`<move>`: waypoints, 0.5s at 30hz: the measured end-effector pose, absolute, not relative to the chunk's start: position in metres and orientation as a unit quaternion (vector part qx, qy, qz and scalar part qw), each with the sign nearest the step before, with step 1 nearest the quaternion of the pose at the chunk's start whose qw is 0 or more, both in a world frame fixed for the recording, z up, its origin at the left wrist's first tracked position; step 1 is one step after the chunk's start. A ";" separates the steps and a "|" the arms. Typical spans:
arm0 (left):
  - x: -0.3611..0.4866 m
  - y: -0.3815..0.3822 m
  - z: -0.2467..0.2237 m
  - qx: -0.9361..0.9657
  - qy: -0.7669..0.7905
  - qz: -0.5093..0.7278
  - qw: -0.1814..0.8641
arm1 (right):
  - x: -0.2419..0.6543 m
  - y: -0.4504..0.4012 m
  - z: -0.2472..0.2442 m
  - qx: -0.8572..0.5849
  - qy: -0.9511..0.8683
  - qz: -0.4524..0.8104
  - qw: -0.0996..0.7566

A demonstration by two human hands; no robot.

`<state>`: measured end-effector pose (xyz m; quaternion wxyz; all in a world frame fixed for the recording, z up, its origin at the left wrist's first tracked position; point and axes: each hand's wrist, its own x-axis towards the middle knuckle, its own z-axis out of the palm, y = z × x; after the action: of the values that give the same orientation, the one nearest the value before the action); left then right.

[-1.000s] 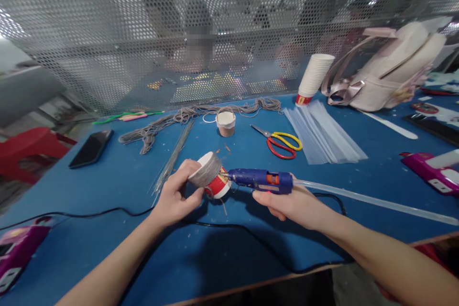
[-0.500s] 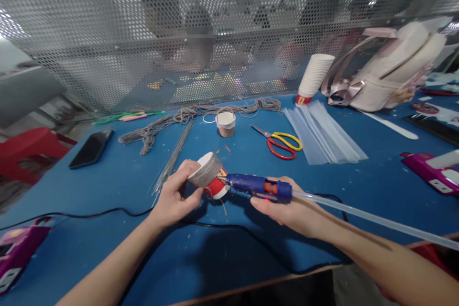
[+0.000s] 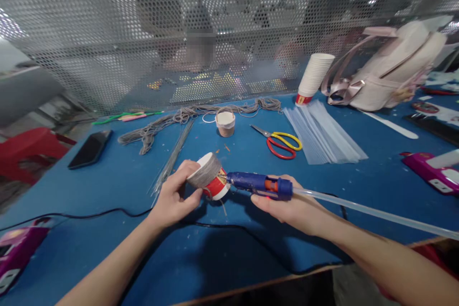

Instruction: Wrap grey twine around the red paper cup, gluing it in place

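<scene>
My left hand (image 3: 178, 194) grips a tilted paper cup (image 3: 207, 175), thumb outside and fingers at its rim. Grey cord is wound round the upper part of the cup; its lower part is bare red with a white edge. A loose cord end hangs below it. In my right hand (image 3: 287, 205) is a blue hot glue gun (image 3: 258, 185), with a long clear glue stick (image 3: 358, 208) sticking out of its back. The gun's nozzle points left and meets the red side of the cup, just beside the wound cord.
Behind the hands stand a small wrapped cup (image 3: 225, 125), scissors (image 3: 278, 142), grey cord bundles (image 3: 172, 122) and clear plastic strips (image 3: 324, 136). Stacked paper cups (image 3: 315, 79) and a pale backpack (image 3: 390, 69) are at back right. A black cable (image 3: 247, 229) crosses the blue table; a phone (image 3: 90, 149) lies left.
Very little differs. The glue gun and right hand have shifted very slightly against the cup, and the trailing glue stick sits a bit higher. Both hands keep their hold.
</scene>
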<state>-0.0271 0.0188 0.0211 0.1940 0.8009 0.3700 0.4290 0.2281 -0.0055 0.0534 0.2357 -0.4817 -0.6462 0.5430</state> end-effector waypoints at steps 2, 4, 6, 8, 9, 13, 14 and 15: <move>-0.027 0.018 0.022 0.800 0.374 0.426 0.196 | 0.228 -0.006 0.054 -0.481 -0.642 0.548 0.238; -0.027 0.018 0.022 0.804 0.364 0.429 0.194 | 0.228 -0.006 0.053 -0.480 -0.641 0.546 0.247; -0.027 0.018 0.022 0.806 0.352 0.436 0.191 | 0.227 -0.006 0.051 -0.477 -0.643 0.542 0.257; -0.027 0.019 0.022 0.806 0.349 0.438 0.192 | 0.227 -0.006 0.050 -0.477 -0.644 0.536 0.266; -0.027 0.019 0.022 0.805 0.352 0.436 0.194 | 0.227 -0.006 0.050 -0.478 -0.643 0.535 0.268; -0.027 0.019 0.022 0.800 0.369 0.428 0.201 | 0.227 -0.005 0.050 -0.476 -0.642 0.537 0.272; -0.027 0.019 0.022 0.800 0.369 0.429 0.201 | 0.227 -0.006 0.050 -0.473 -0.642 0.538 0.273; -0.027 0.019 0.022 0.800 0.366 0.431 0.201 | 0.227 -0.006 0.049 -0.469 -0.644 0.539 0.272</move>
<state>-0.0272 0.0185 0.0216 0.2010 0.7999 0.3662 0.4310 0.2273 -0.0058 0.0495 0.2718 -0.4694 -0.6440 0.5394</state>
